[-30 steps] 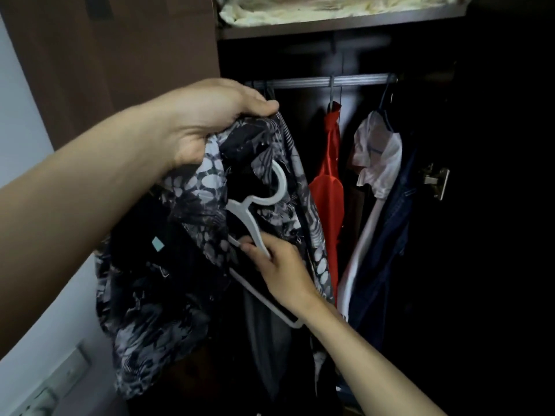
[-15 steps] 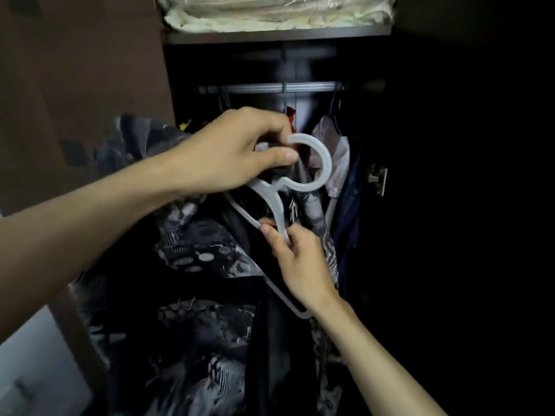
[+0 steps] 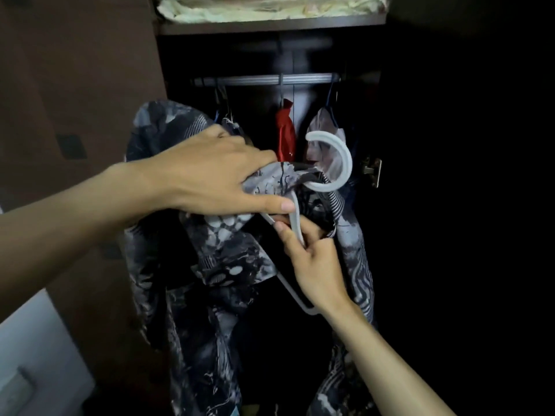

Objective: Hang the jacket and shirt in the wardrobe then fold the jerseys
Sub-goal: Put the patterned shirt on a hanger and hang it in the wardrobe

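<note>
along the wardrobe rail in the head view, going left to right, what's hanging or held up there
patterned shirt → red garment → white hanger hook → pale garment behind it → door hinge

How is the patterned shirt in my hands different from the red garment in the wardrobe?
The patterned shirt is dark with grey-white print; the red garment is plain red. The shirt is held in front of the wardrobe by the left hand, its white hanger gripped by the right hand and not yet on the rail; the red garment already hangs there. Both are on hangers.
</note>
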The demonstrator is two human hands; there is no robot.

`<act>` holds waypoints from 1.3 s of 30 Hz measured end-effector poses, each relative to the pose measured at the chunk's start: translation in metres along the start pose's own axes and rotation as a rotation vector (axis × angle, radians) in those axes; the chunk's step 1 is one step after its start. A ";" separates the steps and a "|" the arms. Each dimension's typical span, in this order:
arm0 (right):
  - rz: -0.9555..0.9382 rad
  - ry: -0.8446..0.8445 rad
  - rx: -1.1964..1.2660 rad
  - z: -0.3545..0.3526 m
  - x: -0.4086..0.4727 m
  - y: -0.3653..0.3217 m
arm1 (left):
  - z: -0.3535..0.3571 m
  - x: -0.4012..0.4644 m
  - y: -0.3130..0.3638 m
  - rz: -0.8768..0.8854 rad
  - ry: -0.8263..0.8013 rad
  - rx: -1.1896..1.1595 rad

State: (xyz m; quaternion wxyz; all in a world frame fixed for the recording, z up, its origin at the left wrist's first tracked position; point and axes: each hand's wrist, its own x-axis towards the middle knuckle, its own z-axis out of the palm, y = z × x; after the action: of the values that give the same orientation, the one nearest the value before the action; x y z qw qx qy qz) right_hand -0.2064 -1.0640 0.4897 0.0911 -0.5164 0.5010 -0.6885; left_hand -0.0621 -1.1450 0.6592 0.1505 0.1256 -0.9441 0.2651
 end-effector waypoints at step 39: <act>0.273 -0.574 -0.028 0.147 -0.032 0.128 | -0.032 -0.107 -0.111 -0.719 -0.006 -0.227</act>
State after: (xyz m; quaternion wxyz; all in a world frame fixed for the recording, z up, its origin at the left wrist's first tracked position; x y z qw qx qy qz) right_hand -0.1243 -1.1924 0.3638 0.3132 -0.6189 0.5289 -0.4890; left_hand 0.0786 -1.2027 0.6996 0.2440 0.4323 -0.8635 0.0888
